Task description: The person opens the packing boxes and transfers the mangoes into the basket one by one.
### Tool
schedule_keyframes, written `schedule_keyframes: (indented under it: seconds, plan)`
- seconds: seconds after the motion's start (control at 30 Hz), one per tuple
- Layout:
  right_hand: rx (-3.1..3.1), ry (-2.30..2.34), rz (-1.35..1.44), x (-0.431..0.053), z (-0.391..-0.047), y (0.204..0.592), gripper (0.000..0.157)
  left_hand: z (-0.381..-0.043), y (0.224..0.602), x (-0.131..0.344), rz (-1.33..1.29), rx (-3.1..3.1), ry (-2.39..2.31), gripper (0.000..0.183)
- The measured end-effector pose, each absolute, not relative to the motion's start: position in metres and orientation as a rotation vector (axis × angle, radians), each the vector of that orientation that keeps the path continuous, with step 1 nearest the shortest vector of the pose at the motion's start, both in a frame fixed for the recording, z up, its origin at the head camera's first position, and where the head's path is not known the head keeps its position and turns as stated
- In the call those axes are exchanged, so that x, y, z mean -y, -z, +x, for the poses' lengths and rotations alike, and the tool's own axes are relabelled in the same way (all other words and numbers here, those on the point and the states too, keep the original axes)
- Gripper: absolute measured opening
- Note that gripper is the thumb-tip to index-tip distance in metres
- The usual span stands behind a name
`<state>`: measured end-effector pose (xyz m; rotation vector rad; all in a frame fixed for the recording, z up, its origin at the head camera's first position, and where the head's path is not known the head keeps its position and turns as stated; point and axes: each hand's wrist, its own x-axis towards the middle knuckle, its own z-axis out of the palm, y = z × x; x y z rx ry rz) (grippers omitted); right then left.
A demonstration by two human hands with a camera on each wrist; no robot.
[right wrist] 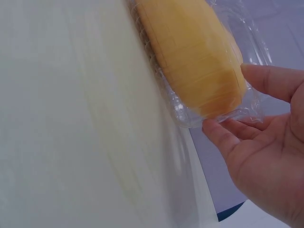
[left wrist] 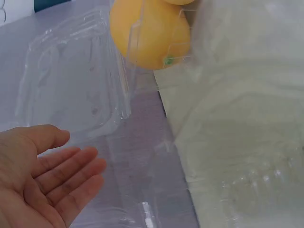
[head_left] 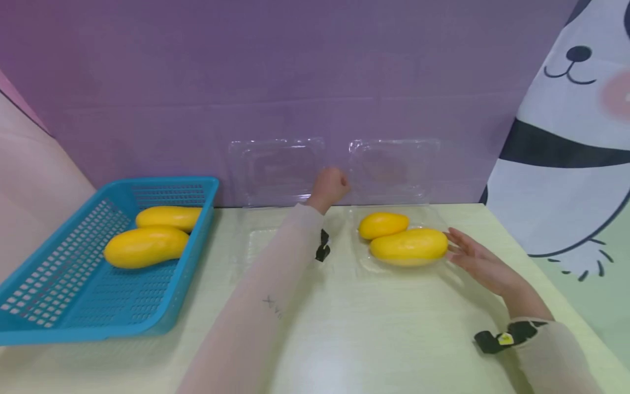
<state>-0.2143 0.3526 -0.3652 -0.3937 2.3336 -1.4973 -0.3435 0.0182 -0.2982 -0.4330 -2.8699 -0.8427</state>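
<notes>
Two yellow oblong fruits, a smaller one [head_left: 383,225] and a larger papaya-like one [head_left: 409,247], lie in a clear plastic clamshell box [head_left: 361,268] whose lid [head_left: 394,167] stands raised behind. My right hand [head_left: 479,262] is at the box's right end. In the right wrist view its thumb is beside the larger fruit [right wrist: 194,57] and its fingertips meet the box's lower corner. My left hand [head_left: 331,189] is between the two raised lids, and in the left wrist view it holds nothing, fingers loosely bent. A second clear clamshell box [head_left: 258,241] is partly hidden by the left arm.
At the left, a blue plastic basket [head_left: 172,306] holds two more yellow fruits [head_left: 147,246]. A purple cloth [head_left: 295,65] hangs behind the pale table [head_left: 369,339]. A panda-printed cloth [head_left: 566,197] hangs at the right.
</notes>
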Motion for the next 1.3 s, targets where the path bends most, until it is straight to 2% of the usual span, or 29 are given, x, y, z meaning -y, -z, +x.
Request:
schedule_keyframes:
  seconds: [0.1,0.3,0.5,0.8,1.0,1.3]
  plan:
    - [-2.326,1.505,-0.376,-0.352,-0.215,0.365,0.076,-0.337,0.294,-0.021,-0.441,2.900,0.724,0.031]
    - [-2.322,1.510,-0.357,-0.354,-0.215,0.366,0.077,-0.321,0.284,-0.034,-0.594,2.873,0.583,0.012]
    - [-2.308,1.548,-0.419,-0.357,-0.214,0.368,0.075,-0.308,0.282,-0.057,-0.988,2.997,0.519,0.035]
    - [-2.333,1.497,-0.356,-0.354,-0.216,0.365,0.075,-0.285,0.292,-0.102,-1.289,3.228,0.424,0.056]
    - [-2.331,1.498,-0.368,-0.353,-0.216,0.364,0.075,-0.279,0.299,-0.119,-1.336,3.275,0.337,0.056]
    - [-2.308,1.522,-0.358,-0.354,-0.218,0.366,0.076,-0.273,0.309,-0.132,-1.243,3.269,0.307,0.057]
